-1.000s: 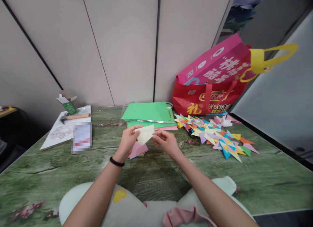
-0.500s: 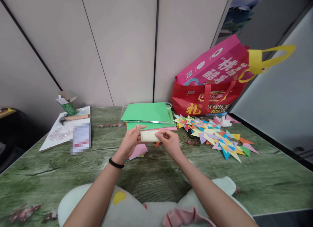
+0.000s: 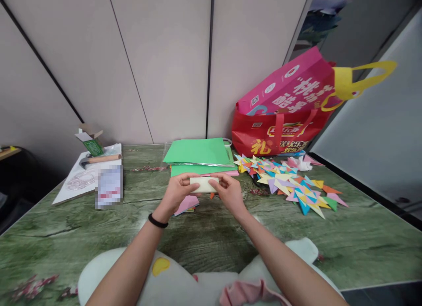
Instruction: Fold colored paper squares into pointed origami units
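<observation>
A folded cream paper strip (image 3: 201, 184) is held above the green marbled table (image 3: 211, 235) between both hands. My left hand (image 3: 176, 193), with a black band on its wrist, pinches the strip's left end. My right hand (image 3: 228, 192) pinches the right end, fingers curled over the top edge. Just beyond the hands lies a stack of green and pink paper sheets (image 3: 199, 153). A small pile of pink folded paper (image 3: 186, 204) lies under my left hand.
A heap of colourful folded paper stars (image 3: 290, 183) spreads at the right. A red and pink bag (image 3: 286, 112) with a yellow handle stands behind it. At the left lie a white sheet (image 3: 79, 178), a hammer (image 3: 99, 158) and a small green box (image 3: 89, 141).
The cream paper went from a loose, open triangular flap to a flat narrow strip. Both hands closed in on its ends and came closer together.
</observation>
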A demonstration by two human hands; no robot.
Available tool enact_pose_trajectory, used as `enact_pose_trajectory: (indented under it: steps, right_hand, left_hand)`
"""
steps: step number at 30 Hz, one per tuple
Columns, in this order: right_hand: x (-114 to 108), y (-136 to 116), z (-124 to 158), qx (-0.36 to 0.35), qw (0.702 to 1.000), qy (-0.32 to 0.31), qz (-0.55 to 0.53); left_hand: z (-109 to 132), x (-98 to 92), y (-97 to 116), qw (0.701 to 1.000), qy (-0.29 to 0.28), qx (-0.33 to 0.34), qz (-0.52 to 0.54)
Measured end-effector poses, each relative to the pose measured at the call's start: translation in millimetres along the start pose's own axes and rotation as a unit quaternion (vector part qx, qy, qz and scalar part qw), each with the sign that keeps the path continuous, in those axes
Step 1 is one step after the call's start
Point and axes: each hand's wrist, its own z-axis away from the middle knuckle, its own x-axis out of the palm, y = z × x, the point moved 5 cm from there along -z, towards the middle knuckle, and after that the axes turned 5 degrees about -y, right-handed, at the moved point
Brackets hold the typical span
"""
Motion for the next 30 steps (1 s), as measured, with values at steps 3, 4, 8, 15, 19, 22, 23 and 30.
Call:
enact_pose_trajectory:
  steps: [3,4,8,15,19,22,23,30]
  right_hand:
    - [0.2,2.0,-0.2,0.001,1.000,0.000,-0.002]
    - [0.2,2.3,-0.2,0.001,1.000,0.000,-0.005]
    - [0.2,1.8,-0.1,0.001,1.000,0.001,-0.007]
    - [-0.4,2.4,-0.2,-0.003,1.000,0.008,-0.013]
    - [-0.5,1.4,0.0,-0.002,1.000,0.007,-0.019]
    - [-1.0,-1.1,0.2,-0.006,1.000,0.011,-0.009]
    - [-1.2,-1.7,0.2,-0.005,1.000,0.013,-0.006]
    - [-1.3,-1.1,0.0,0.000,1.000,0.014,-0.009]
  left_hand:
    - [0.1,-0.6,0.2,1.000,0.003,0.008,-0.004]
    - [0.1,-0.8,0.1,1.000,0.003,0.010,-0.005]
    - [0.6,-1.3,-0.3,1.000,0.004,0.011,-0.007]
    - [1.0,-0.7,1.3,1.000,0.001,0.011,-0.012]
    - [1.6,-0.1,2.5,1.000,0.005,0.010,-0.017]
    - [1.8,0.6,3.5,1.000,0.012,0.008,-0.022]
    - [1.9,1.0,4.0,1.000,0.014,0.007,-0.024]
    - [2.6,3.8,7.9,0.999,0.011,0.016,-0.035]
